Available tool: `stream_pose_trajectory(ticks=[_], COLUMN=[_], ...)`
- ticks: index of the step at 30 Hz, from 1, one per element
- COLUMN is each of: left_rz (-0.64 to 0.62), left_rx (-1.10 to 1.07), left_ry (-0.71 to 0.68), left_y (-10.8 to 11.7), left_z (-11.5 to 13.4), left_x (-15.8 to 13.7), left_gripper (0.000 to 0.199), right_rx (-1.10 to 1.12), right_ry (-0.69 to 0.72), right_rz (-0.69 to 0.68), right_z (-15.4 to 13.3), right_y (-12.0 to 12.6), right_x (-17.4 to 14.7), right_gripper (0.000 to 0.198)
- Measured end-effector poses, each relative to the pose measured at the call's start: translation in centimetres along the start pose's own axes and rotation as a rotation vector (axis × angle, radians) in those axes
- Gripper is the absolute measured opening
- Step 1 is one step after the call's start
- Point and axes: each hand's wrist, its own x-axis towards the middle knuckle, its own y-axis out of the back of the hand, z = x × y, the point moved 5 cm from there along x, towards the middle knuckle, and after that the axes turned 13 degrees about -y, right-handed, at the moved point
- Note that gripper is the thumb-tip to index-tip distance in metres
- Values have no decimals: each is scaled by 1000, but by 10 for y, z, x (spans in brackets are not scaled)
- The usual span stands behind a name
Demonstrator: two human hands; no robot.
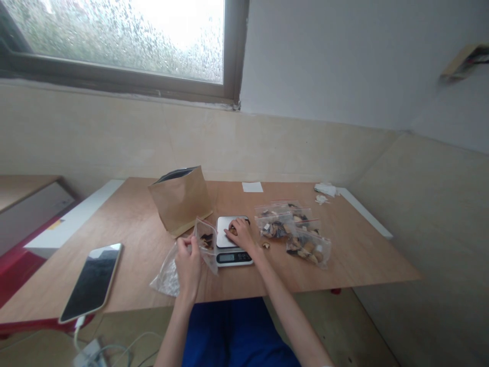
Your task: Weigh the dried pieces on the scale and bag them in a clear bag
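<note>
1. OK, L hand (188, 265) is at a clear zip bag (209, 259) – thumb & fingertips pinching its edge by the mouth, bag upright-ish w/ dark & tan dried pcs inside, just beside the scale's L edge.
2. R hand (241, 235) is over the plate of the digital scale (222, 238), fingers bent & close together around a brown pc (233, 231). Pc sits betw. thumb & fingers, partly hidden; can't tell if it's gripped or just touched.
3. Scale's display (226, 258) faces the person; digits too small to read.
4. R of scale: a cluster of filled zip bags (275, 228), some overlapping, w/ similar dried pcs, dark & tan. One loose pc (266, 245) lies on the table (359, 255) betw. scale & bags.
5. Behind L hand: brown paper pouch (181, 201), standing, top open. More clear plastic (168, 275) lies flat just L of that hand.
6. Far L, well apart: phone (91, 283), screen dark, white cable (77, 329) at its near end.
7. Back of table: white paper (252, 187) approx. mid, crumpled white stuff (325, 189) toward the R corner.
</note>
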Motion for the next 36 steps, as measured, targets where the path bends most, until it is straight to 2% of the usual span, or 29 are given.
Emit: stream_pose_trajectory(ticks=[4,7,9,12,14,17,20,23,26,30,33,36], left_rz=[-10,4,12,11,9,10,17,23,16,24,26,17], left_rx=[-49,-50,-25,16,7,-22,-7,8,-11,-28,-23,0], left_ry=[52,35,3,-34,-53,-75,-79,-80,-86,-77,-73,-48], left_y=[0,1,1,-1,-3,-5,-5,-5,-6,-5,-5,-5], left_z=[-1,2,6,12,14,17,19,21,22,23,22,20], left_x=[-1,-1,-2,-4,-6,-8,-10,-10,-10,-11,-11,-11], left_gripper=[27,27,27,25,24,22,21,21,21,22,22,22], right_rx=[110,240,382,718,945,1118,1033,800,669,625,584,601], right_ry=[-60,-125,-199,-333,-430,-500,-422,-305,-211,-165,-126,-116], right_rz=[63,110,154,195,158,-12,-101,-75,-164,-295,-328,-313], right_z=[6,3,-2,-15,-28,-54,-77,-88,-95,-100,-102,-95], right_y=[2,12,20,31,34,36,44,51,48,47,53,56], right_x=[2,2,3,7,9,10,6,-2,-10,-18,-20,-13], right_gripper=[14,13,16,26,34,44,40,22,10,20,30,28])
